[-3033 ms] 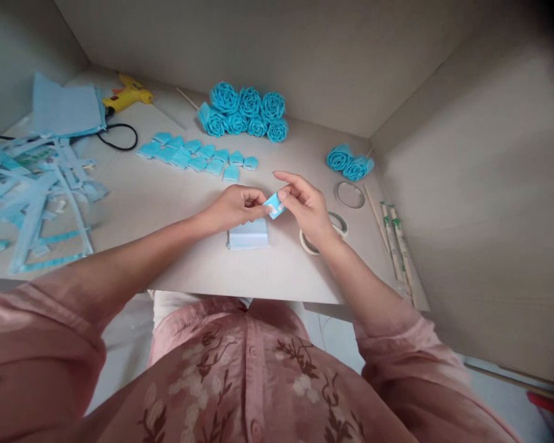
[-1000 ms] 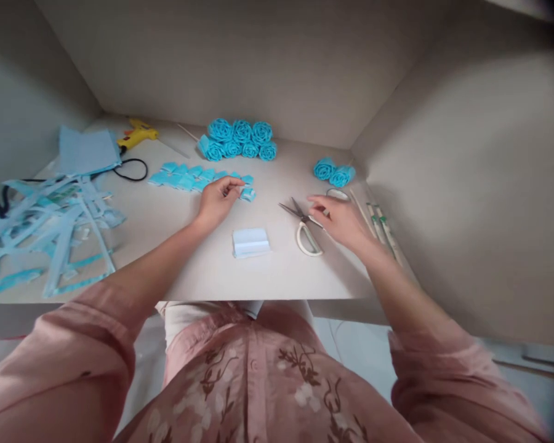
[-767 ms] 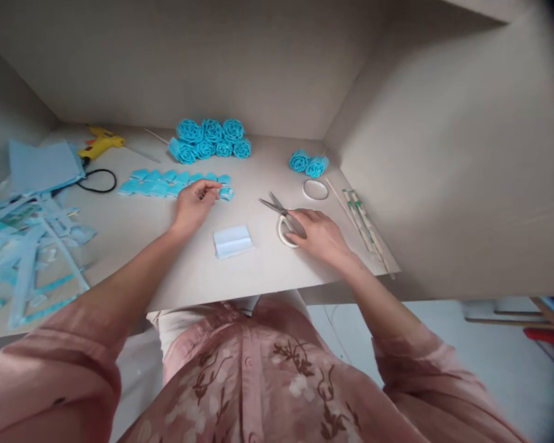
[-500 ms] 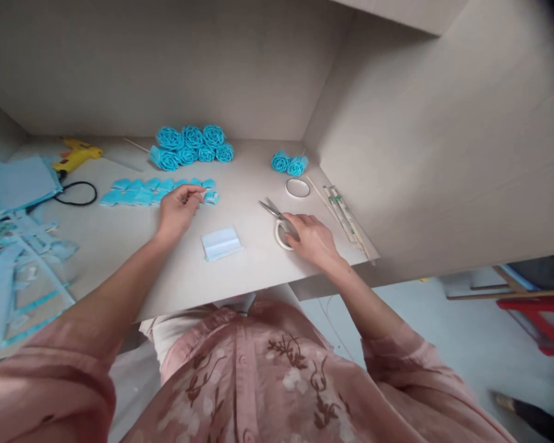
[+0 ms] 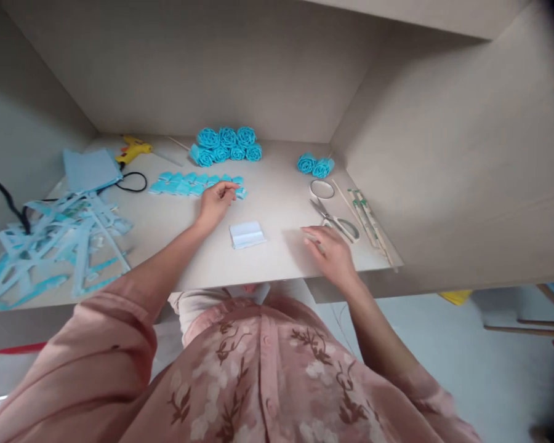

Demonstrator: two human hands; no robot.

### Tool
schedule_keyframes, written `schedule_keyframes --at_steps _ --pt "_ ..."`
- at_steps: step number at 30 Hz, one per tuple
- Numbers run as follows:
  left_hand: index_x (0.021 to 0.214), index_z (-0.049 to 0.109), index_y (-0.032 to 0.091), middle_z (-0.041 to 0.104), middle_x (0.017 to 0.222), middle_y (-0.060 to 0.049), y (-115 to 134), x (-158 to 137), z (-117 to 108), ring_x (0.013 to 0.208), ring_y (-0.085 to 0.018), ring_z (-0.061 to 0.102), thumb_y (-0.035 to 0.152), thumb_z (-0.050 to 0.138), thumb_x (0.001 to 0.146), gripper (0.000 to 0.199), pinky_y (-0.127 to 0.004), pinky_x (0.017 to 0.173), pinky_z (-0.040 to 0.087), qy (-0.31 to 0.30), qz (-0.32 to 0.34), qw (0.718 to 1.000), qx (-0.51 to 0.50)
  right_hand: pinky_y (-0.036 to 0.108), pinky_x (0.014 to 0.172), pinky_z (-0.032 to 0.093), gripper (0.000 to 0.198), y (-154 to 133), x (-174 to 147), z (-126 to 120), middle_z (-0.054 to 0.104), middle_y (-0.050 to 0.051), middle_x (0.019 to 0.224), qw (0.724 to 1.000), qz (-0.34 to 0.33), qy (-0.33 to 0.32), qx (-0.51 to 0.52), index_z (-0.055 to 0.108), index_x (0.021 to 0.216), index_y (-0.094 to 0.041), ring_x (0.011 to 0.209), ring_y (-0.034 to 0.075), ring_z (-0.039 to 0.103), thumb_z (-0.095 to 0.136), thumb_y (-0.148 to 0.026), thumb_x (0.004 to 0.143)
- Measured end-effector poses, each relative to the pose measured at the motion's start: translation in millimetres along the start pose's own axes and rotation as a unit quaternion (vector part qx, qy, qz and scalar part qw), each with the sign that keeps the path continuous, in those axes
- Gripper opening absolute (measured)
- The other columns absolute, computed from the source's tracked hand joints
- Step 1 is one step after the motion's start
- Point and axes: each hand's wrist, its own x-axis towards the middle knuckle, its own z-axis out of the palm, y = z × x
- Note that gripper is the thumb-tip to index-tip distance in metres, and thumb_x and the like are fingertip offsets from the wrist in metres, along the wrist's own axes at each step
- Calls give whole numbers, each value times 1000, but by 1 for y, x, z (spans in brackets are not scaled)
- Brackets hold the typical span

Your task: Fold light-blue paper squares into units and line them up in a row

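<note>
My left hand [image 5: 216, 202] hovers at the right end of a row of blue folded paper pieces [image 5: 180, 183]. Its thumb and fingertips are pressed together; whatever is between them, if anything, is too small to make out. My right hand [image 5: 331, 253] holds nothing, with its thumb and fingers apart above the tabletop. Just beyond it lie scissors [image 5: 349, 227] with pale handles, blades pointing away to the left. Between my hands sits a folded pale blue paper piece [image 5: 248, 235].
Blue paper roses [image 5: 228, 145] and two more roses [image 5: 314, 165] lie at the back. A white ring [image 5: 322, 189] and thin sticks [image 5: 372, 221] are on the right. Leftward are a yellow glue gun [image 5: 135, 149], paper sheets [image 5: 91, 169] and a heap of paper strips [image 5: 69, 240].
My right hand has let go of the scissors and drawn back toward me; they now lie on the tabletop. My left hand stays by the row. The view has turned left.
</note>
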Motion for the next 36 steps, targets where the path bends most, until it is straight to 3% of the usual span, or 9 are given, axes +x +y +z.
schedule_keyframes --at_steps 4,8,12,15,20,24,27,32,36 --pt "89 67 17 58 66 3 0 -2 2 54 -8 45 22 55 78 17 -20 50 34 -13 -10 1000 -7 39 99 51 34 -31 51 25 72 12 123 992 -49 -115 20 66 128 -19 114 26 66 51 -28 99" --pt "91 69 15 59 65 3 -2 -4 3 54 -8 47 17 54 80 19 -20 54 37 -30 -6 1000 -5 35 94 48 36 -53 99 45 70 13 125 972 -82 -218 -36 64 130 -19 116 27 63 58 -29 97" --pt "92 71 15 63 67 3 -3 -8 6 60 -8 54 13 54 80 20 -20 62 42 -80 15 997 14 29 76 44 19 -55 112 58 72 8 103 958 -51 -280 -26 70 104 -19 90 20 66 68 -30 90" --pt "96 73 15 66 68 1 -2 -13 8 62 -10 57 18 57 84 20 -21 63 43 -144 20 989 26 27 70 39 9 -40 109 62 70 1 86 959 -10 -272 77 66 87 -19 75 15 60 69 -28 85" --pt "111 73 12 75 88 -6 2 -19 9 78 -15 65 36 57 92 34 -24 71 48 -249 45 967 26 25 65 39 25 -12 110 66 64 -2 76 929 58 -236 278 62 82 -20 68 14 54 71 -42 77" --pt "122 70 11 74 116 -12 -1 -18 8 100 -20 67 37 64 89 43 -27 83 50 -245 59 967 35 24 59 36 29 -5 121 69 59 -4 66 927 79 -209 302 63 83 -21 61 13 49 71 -48 76" --pt "128 68 12 71 123 -12 -7 -15 9 97 -19 66 27 66 84 46 -26 81 49 -205 60 976 43 24 55 33 29 -8 129 73 55 -5 59 930 80 -194 301 62 75 -21 57 12 47 68 -49 80" --pt "134 63 10 71 90 -6 -13 -12 8 67 -12 56 24 63 83 53 -22 59 41 -166 8 986 -4 26 62 42 33 -12 127 81 64 -1 66 941 82 -115 308 68 73 -20 63 15 56 62 -51 86" --pt "142 56 9 51 57 7 -10 -15 8 50 -9 41 33 67 83 64 -20 49 28 -204 -35 977 -47 28 71 47 32 -8 121 77 72 3 82 945 123 -27 302 72 89 -19 75 17 62 60 -49 86"
